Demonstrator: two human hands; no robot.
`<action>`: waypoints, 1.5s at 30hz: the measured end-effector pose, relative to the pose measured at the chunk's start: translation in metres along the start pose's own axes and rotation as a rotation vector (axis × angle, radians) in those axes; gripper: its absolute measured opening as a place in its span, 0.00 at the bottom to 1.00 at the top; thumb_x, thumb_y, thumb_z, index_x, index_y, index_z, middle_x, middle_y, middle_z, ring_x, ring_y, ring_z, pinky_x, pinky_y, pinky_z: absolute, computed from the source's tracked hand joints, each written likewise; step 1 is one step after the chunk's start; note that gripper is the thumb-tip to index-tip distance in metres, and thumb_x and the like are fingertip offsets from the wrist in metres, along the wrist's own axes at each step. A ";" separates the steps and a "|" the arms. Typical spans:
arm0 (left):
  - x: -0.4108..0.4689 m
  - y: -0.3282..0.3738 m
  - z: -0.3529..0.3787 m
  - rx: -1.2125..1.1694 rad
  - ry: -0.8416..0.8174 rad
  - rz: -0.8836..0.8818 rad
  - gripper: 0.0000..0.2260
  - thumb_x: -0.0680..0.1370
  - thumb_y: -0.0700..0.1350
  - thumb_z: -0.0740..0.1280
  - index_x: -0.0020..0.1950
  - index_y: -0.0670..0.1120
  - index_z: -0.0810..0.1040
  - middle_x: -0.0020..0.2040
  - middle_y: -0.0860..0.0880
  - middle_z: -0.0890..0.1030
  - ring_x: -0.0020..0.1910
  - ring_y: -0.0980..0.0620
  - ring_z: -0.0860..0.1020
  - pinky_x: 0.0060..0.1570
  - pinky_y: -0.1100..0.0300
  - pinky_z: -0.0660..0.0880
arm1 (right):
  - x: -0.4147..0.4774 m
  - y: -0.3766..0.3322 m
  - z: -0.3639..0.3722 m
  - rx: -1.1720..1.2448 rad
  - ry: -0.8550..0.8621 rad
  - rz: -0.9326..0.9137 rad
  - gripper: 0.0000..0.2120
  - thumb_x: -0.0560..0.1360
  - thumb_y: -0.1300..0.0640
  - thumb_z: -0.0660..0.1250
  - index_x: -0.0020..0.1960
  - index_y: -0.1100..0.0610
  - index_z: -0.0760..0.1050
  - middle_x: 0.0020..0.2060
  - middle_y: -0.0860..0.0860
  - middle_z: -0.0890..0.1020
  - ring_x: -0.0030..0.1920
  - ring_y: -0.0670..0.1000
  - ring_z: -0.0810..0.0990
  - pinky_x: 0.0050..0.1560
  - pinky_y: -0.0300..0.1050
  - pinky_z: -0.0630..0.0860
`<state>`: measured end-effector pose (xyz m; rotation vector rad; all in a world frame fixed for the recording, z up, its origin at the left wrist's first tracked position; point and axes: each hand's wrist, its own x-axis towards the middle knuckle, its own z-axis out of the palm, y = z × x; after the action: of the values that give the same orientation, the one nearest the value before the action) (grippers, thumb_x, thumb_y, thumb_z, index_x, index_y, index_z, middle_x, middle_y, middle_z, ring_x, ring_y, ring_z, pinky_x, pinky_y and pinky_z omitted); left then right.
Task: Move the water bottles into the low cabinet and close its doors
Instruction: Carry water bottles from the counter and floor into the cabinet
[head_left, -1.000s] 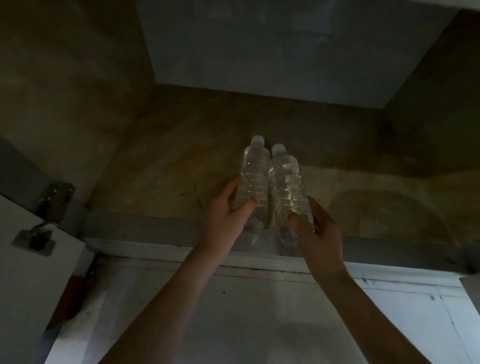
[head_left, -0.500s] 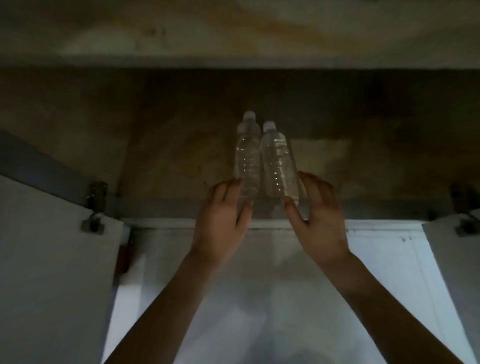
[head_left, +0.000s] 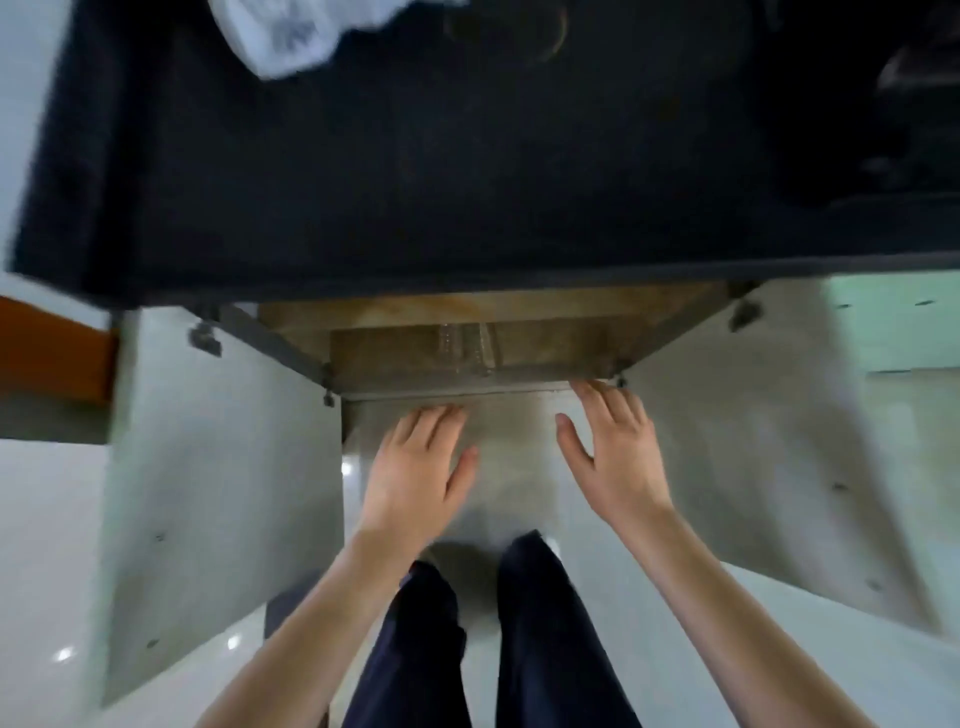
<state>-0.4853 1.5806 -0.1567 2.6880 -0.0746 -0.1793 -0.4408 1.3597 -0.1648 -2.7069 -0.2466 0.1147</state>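
Two clear water bottles (head_left: 466, 347) stand side by side on the wooden floor of the low cabinet (head_left: 550, 349), only their lower parts showing under the dark countertop. Both cabinet doors hang open: the left door (head_left: 218, 478) and the right door (head_left: 753, 441). My left hand (head_left: 415, 473) hovers in front of the cabinet opening with fingers straight, holding nothing. My right hand (head_left: 613, 452) is also spread and empty, its fingertips near the cabinet's front sill on the right.
A dark countertop (head_left: 415, 156) overhangs the cabinet, with a white crumpled bag (head_left: 291, 31) and dark items on it. My legs in dark trousers (head_left: 488, 634) stand on the pale glossy floor (head_left: 47, 545). An orange-brown panel (head_left: 52, 348) sits at the left.
Both hands have let go of the bottles and drawn back out of the cabinet. The view has pulled up and away, so the countertop and open doors are now seen.
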 end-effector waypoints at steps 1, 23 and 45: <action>-0.012 0.020 -0.032 -0.009 -0.005 0.022 0.22 0.80 0.53 0.56 0.64 0.40 0.78 0.60 0.44 0.81 0.58 0.42 0.78 0.57 0.48 0.76 | -0.012 -0.015 -0.037 0.006 0.020 0.002 0.22 0.80 0.47 0.58 0.66 0.60 0.74 0.58 0.55 0.80 0.59 0.57 0.75 0.59 0.52 0.73; -0.081 0.081 -0.151 0.104 -0.215 0.529 0.29 0.80 0.61 0.47 0.74 0.49 0.70 0.71 0.50 0.74 0.72 0.48 0.69 0.70 0.51 0.68 | -0.263 -0.107 -0.164 -0.057 0.427 0.611 0.28 0.79 0.42 0.54 0.68 0.60 0.74 0.65 0.57 0.78 0.64 0.60 0.74 0.59 0.56 0.75; -0.148 0.500 0.024 0.036 -0.492 1.310 0.23 0.79 0.54 0.56 0.68 0.45 0.76 0.64 0.46 0.80 0.63 0.45 0.78 0.65 0.48 0.74 | -0.497 0.117 -0.263 -0.022 0.720 1.181 0.26 0.80 0.44 0.56 0.68 0.60 0.73 0.63 0.56 0.79 0.63 0.57 0.77 0.61 0.54 0.76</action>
<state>-0.6468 1.1325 0.0554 2.0181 -1.8532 -0.3827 -0.8793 1.0554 0.0469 -2.3272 1.5170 -0.5103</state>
